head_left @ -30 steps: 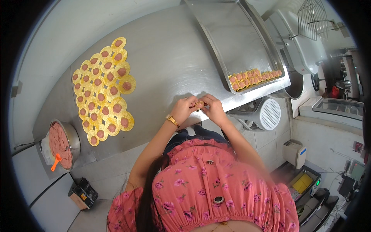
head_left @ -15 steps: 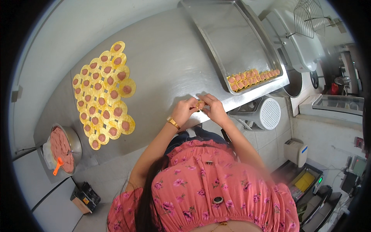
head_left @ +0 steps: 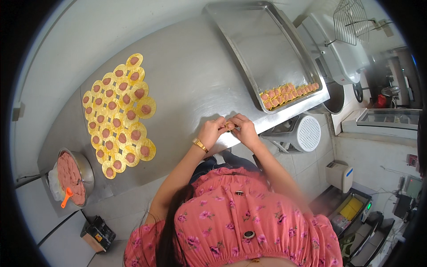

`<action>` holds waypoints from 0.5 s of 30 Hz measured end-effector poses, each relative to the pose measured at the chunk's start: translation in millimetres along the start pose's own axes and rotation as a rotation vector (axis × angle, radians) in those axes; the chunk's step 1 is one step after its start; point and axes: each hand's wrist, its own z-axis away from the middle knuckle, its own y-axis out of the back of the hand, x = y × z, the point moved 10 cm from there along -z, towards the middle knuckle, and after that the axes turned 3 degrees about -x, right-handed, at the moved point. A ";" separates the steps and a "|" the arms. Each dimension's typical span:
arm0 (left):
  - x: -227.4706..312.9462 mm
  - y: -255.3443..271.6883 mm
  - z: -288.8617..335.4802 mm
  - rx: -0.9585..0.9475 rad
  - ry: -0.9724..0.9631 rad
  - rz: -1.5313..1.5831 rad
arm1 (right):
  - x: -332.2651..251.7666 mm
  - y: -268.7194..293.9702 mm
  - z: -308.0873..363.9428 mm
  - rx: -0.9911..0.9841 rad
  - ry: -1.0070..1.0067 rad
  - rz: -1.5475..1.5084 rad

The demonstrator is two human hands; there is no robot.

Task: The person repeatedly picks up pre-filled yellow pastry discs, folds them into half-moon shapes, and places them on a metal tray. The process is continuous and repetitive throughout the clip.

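Note:
Between the fingertips of both hands, at the near edge of the steel table, sits a small open-topped dumpling [head_left: 229, 126] with a yellow wrapper and pink meat on top. My left hand [head_left: 211, 132], with a gold watch at the wrist, pinches its left side. My right hand [head_left: 245, 129] presses the other side with bent fingers. To the left, round yellow wrappers [head_left: 117, 123] lie in close rows, each with a ball of pink meat. Finished-looking dumplings [head_left: 279, 95] stand packed along the near end of a large metal tray [head_left: 269, 44].
At the far left, a metal bowl [head_left: 89, 171] holds pink ground meat [head_left: 70, 175] and an orange scoop [head_left: 66, 198]. A white perforated stool [head_left: 308, 133] stands under the table's right edge. White equipment [head_left: 331, 49] is beyond the tray.
My fingers have shifted slightly around the dumpling, which both hands still hold at the table edge. The whole view has tilted a little; the tray and wrappers are otherwise unchanged.

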 end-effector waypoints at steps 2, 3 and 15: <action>2.8 0.9 0.9 -0.007 -0.041 -0.016 | -1.9 -0.4 -1.0 -0.038 0.013 0.006; 4.2 1.6 0.9 -0.013 -0.063 -0.004 | -3.2 0.5 -1.0 -0.041 0.017 0.022; -25.6 -6.2 15.0 0.038 0.157 0.316 | -15.3 -10.7 -4.4 -0.107 0.107 0.097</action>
